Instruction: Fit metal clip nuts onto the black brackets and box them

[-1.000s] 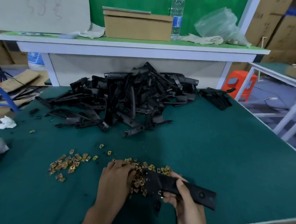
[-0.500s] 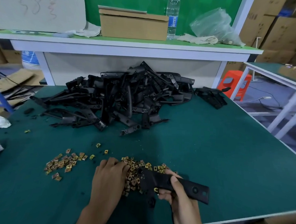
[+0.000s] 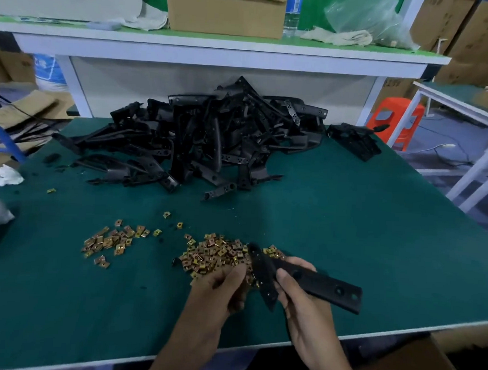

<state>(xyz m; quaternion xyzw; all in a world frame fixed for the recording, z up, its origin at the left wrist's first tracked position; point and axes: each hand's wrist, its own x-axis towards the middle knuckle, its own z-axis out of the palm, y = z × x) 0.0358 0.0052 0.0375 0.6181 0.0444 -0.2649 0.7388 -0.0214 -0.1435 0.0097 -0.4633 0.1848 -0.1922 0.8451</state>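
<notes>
Pose, left hand point(image 3: 221, 289): at the near edge of the clip nut pile point(image 3: 213, 254), back of the hand toward the camera, fingers point(image 3: 232, 297) curled in toward the palm. Cannot tell whether a nut is pinched.

Pose, right hand point(image 3: 301, 301): forearm enters from the lower right, fingers wrapped and clamped on 1 black bracket point(image 3: 325, 286), thumb laid across it near its bend.

The bracket is over the counter point(image 3: 362, 225), just right of the pile and close to the left fingertips. Its long axis runs left-right: the long arm points right, with 2 holes near its free end. A shorter leg at the left end angles toward the near edge.

The bracket heap point(image 3: 211, 138) lies at the far side. A smaller nut scatter point(image 3: 110, 241) sits left of the pile.
</notes>
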